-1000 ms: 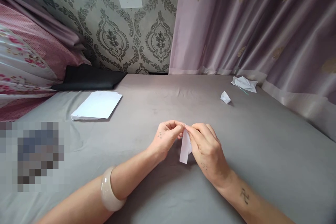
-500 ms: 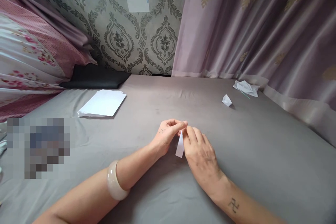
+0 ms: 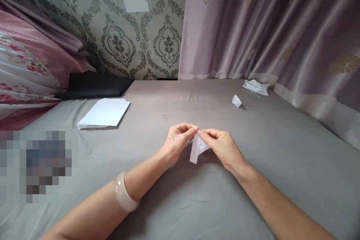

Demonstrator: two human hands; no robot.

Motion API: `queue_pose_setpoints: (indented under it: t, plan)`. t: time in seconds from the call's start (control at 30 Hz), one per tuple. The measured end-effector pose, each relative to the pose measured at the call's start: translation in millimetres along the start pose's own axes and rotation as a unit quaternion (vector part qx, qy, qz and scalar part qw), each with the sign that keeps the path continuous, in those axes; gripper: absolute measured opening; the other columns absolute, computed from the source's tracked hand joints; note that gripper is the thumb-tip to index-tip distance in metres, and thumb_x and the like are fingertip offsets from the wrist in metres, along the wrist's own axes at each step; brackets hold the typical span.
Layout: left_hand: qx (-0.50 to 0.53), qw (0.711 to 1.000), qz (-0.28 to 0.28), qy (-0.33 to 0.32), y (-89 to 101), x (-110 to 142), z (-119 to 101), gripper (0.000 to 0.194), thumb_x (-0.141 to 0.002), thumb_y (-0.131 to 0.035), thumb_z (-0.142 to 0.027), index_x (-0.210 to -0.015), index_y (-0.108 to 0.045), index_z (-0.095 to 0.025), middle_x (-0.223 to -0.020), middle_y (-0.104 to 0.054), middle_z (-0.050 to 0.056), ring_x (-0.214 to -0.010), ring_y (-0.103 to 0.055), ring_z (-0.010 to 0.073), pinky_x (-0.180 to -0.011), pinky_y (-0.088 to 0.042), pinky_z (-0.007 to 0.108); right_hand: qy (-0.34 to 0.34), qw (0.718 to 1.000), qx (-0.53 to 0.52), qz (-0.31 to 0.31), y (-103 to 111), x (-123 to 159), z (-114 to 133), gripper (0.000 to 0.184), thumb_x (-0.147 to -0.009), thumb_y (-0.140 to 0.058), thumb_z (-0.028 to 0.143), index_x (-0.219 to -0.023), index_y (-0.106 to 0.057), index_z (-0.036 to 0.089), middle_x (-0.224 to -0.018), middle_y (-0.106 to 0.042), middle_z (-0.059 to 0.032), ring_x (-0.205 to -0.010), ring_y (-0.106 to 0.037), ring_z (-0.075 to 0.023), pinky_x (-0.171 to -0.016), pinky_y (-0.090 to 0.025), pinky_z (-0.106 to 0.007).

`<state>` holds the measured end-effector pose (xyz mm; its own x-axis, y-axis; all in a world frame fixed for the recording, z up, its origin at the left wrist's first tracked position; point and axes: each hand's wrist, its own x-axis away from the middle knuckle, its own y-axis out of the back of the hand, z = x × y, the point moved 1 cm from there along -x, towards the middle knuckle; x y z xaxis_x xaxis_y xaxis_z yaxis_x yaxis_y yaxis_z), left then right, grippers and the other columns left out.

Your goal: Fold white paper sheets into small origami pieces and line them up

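Observation:
Between my two hands is a small folded piece of white paper [image 3: 194, 150], with a straight strip hanging down and a triangular flap to its right. My left hand [image 3: 180, 137], with a pale bangle [image 3: 125, 194] further up the arm, pinches the paper's top edge between thumb and fingers. From the right, my right hand [image 3: 222, 146] grips the same paper near the top, thumb in front. The two thumb tips almost meet. Part of the paper is hidden behind my fingers.
On the grey sheet [image 3: 168, 210] a stack of white paper [image 3: 104, 113] lies at left, before a black cloth-like item [image 3: 98, 84]. A small folded paper piece [image 3: 236, 101] sits at right, with more folded papers [image 3: 255, 87] behind. Curtains [image 3: 225, 26] hang along the right.
My right hand has rotated so its thumb now shows in front, and the triangular flap has come into sight. My left hand keeps its pinch. The view has shifted slightly right.

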<state>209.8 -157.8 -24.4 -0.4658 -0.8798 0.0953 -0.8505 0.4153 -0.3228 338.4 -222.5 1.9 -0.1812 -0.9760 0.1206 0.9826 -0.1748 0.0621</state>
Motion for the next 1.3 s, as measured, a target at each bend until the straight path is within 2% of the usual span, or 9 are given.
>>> queue_pose_setpoints:
  t: [0.4,0.57,0.73,0.93,1.07,1.13,1.2,1.23,1.3]
  plan:
    - [-0.021,0.999,0.026,0.028,-2.1,1.6,1.6,0.023,-0.07,-0.075,-0.034,-0.074,-0.067,-0.013,-0.065,-0.057,-0.001,-0.061,-0.048,0.0085,-0.063,-0.038,0.024,-0.043,0.998,-0.045,0.008,9.0,-6.3,-9.6,0.032,-0.071,-0.072,0.047,-0.074,-0.071,0.015,-0.071,-0.07,-0.0035,-0.064,-0.058,-0.0131,-0.064,-0.044,-0.028]
    - [-0.02,0.998,0.035,0.057,-1.6,4.2,-4.4,0.021,-0.073,-0.073,-0.032,-0.072,-0.064,-0.013,-0.062,-0.056,0.0,-0.06,-0.05,0.0093,-0.065,-0.04,0.024,-0.045,0.996,-0.062,0.047,9.7,-6.8,-11.2,0.029,-0.073,-0.072,0.043,-0.077,-0.072,0.015,-0.075,-0.07,-0.0038,-0.068,-0.058,-0.0127,-0.066,-0.043,-0.027]
    - [-0.025,0.997,0.047,0.048,2.8,1.6,-1.6,0.025,-0.072,-0.076,-0.033,-0.069,-0.062,-0.013,-0.06,-0.055,-0.001,-0.059,-0.049,0.0084,-0.063,-0.039,0.024,-0.04,0.996,-0.051,0.063,10.2,-7.2,-11.3,0.027,-0.072,-0.073,0.042,-0.077,-0.073,0.015,-0.073,-0.069,-0.003,-0.063,-0.056,-0.0109,-0.061,-0.042,-0.026]
    - [0.001,0.997,0.059,0.052,4.0,-0.2,4.5,0.023,-0.073,-0.075,-0.034,-0.075,-0.066,-0.013,-0.063,-0.058,0.0,-0.061,-0.052,0.009,-0.064,-0.041,0.025,-0.041,0.994,-0.083,0.053,10.4,-8.4,-13.0,0.029,-0.069,-0.076,0.042,-0.079,-0.071,0.015,-0.075,-0.071,-0.0045,-0.071,-0.063,-0.0152,-0.069,-0.047,-0.029]
    - [-0.013,0.999,0.031,0.043,5.9,-1.9,2.1,0.021,-0.071,-0.076,-0.031,-0.071,-0.067,-0.013,-0.059,-0.057,-0.001,-0.058,-0.051,0.0085,-0.061,-0.039,0.024,-0.039,0.993,-0.083,0.068,10.2,-7.7,-14.1,0.023,-0.076,-0.069,0.034,-0.088,-0.07,0.015,-0.085,-0.073,-0.0066,-0.08,-0.066,-0.017,-0.079,-0.05,-0.033]
    - [-0.024,0.999,0.001,0.049,9.3,-4.3,1.0,0.021,-0.07,-0.076,-0.032,-0.071,-0.067,-0.012,-0.059,-0.057,0.0,-0.056,-0.049,0.0079,-0.06,-0.038,0.024,-0.008,0.998,-0.041,0.047,13.5,-7.3,-13.9,0.022,-0.08,-0.061,0.028,-0.098,-0.068,0.017,-0.092,-0.072,-0.007,-0.087,-0.067,-0.0178,-0.085,-0.051,-0.036]
    - [-0.019,0.998,-0.026,0.061,13.7,-7.8,0.1,0.023,-0.07,-0.077,-0.033,-0.072,-0.068,-0.012,-0.06,-0.057,0.0,-0.055,-0.048,0.0074,-0.058,-0.038,0.024,0.087,0.994,0.065,-0.013,18.8,-6.5,-13.1,0.029,-0.08,-0.054,0.017,-0.106,-0.065,0.019,-0.102,-0.07,-0.0067,-0.094,-0.066,-0.0185,-0.088,-0.051,-0.039]
    - [-0.01,0.997,-0.039,0.069,16.0,-9.6,-0.4,0.024,-0.069,-0.078,-0.033,-0.072,-0.067,-0.011,-0.06,-0.057,0.0,-0.054,-0.048,0.0072,-0.057,-0.038,0.024,0.158,0.977,0.138,-0.041,20.8,-5.7,-12.6,0.035,-0.078,-0.051,0.012,-0.109,-0.064,0.021,-0.108,-0.068,-0.0063,-0.099,-0.064,-0.0189,-0.09,-0.05,-0.04]
    - [0.017,0.994,-0.066,0.086,20.1,-12.9,-1.3,0.024,-0.067,-0.079,-0.031,-0.071,-0.067,-0.011,-0.06,-0.056,0.0,-0.053,-0.048,0.007,-0.056,-0.039,0.024,0.308,0.906,0.287,-0.055,20.9,-3.0,-12.6,0.047,-0.076,-0.048,0.004,-0.117,-0.061,0.023,-0.116,-0.063,-0.006,-0.108,-0.058,-0.0201,-0.095,-0.047,-0.042]
